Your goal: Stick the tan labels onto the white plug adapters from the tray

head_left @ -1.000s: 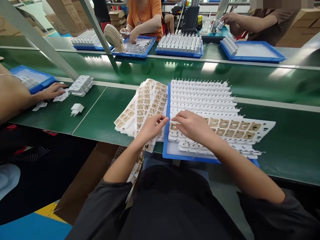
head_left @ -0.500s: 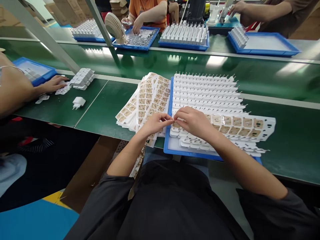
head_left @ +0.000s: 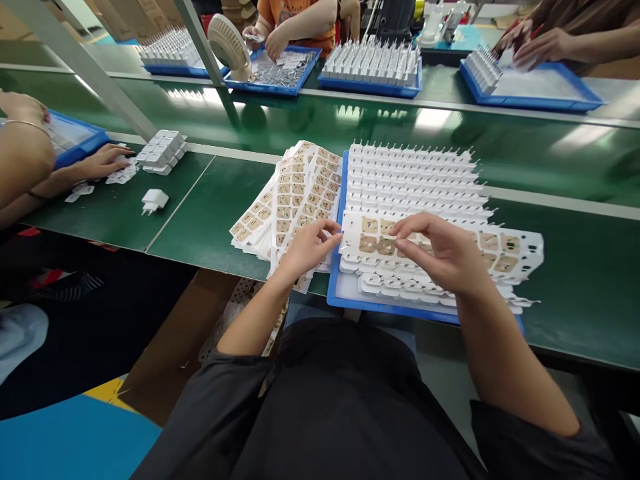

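A long sticker sheet [head_left: 353, 235] with tan labels lies across rows of white plug-in adapters [head_left: 410, 177] in a blue-rimmed tray [head_left: 334, 290]. At the sheet's left end, my left hand [head_left: 313, 248] pinches its edge between thumb and fingertips. My right hand [head_left: 445, 252] hovers over the middle of the sheet, thumb and forefinger slightly apart, with nothing visible between them. It covers part of the labels. Left of the tray, a fanned pile of similar label sheets [head_left: 291, 193] rests on the green bench, partly behind my left hand.
A single white adapter [head_left: 155, 200] and a block of stacked adapters [head_left: 163, 152] sit to the left, near a co-worker's hand [head_left: 107, 162]. Across the bench are trays of adapters [head_left: 370, 70], a small fan [head_left: 230, 48] and other people's hands. A slanted metal post [head_left: 107, 77] rises at left.
My right hand has moved right from the sheet's left end, its fingertips leaving my left hand's. The sheet's left end now shows and has shifted slightly up. My left hand stays nearly in place.
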Motion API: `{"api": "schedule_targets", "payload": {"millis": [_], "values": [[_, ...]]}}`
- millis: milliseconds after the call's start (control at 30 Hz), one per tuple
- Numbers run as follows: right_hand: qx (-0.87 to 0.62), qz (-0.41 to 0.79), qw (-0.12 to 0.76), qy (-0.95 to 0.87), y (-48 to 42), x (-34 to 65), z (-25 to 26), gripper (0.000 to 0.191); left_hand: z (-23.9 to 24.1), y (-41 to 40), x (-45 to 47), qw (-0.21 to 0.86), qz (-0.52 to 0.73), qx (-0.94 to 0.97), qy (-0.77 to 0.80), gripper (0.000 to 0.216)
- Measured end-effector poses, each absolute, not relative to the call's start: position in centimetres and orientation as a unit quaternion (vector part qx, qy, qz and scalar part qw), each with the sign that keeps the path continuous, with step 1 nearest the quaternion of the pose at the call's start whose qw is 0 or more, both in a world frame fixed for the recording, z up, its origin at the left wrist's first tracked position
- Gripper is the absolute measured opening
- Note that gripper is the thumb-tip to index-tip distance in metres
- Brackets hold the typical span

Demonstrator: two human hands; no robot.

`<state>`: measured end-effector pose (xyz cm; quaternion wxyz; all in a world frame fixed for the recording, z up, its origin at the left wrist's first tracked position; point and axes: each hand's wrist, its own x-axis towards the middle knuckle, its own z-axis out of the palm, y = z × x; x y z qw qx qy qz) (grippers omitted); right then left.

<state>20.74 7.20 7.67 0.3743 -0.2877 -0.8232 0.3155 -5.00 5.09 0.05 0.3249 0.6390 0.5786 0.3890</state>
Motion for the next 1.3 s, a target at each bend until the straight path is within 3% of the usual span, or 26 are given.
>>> {"api": "schedule_targets", "payload": {"millis": [167,400,567,700,833,967,1167,1300], "values": [[-0.338,0.314,0.42,-0.781,3.2,22.1,6.4,0.008,-0.2,1.9,-4.7,0.069,0.429,0.757,0.488,0.034],[-0.35,0.317,0.496,-0.729,-0.1,23.0,4.6,0.017,-1.9,-0.6,-2.0,-0.015,0.347,0.842,0.414,0.063],[-0.358,0.328,0.536,-0.69,-1.1,23.6,3.7,0.017,-2.5,-1.3,0.3,-0.043,0.363,0.82,0.44,0.036],[-0.334,0.382,0.535,-0.676,-2.0,23.4,2.8,0.018,-1.9,-2.1,-0.4,0.052,0.464,0.768,0.438,0.029],[-0.288,0.435,0.515,-0.68,-2.5,21.5,2.1,0.018,-1.3,-3.1,-0.9,0.307,0.606,0.572,0.459,0.047],[-0.239,0.466,0.501,-0.688,-2.3,18.6,2.3,0.013,-0.9,-3.7,-0.1,0.487,0.595,0.444,0.46,0.066],[-0.262,0.545,0.532,-0.593,-2.3,17.1,2.7,0.006,-1.1,-3.9,0.3,0.573,0.603,0.38,0.404,0.077],[-0.278,0.575,0.544,-0.545,-2.2,17.4,2.9,0.007,-1.4,-4.0,-0.3,0.585,0.594,0.424,0.353,0.061]]}}
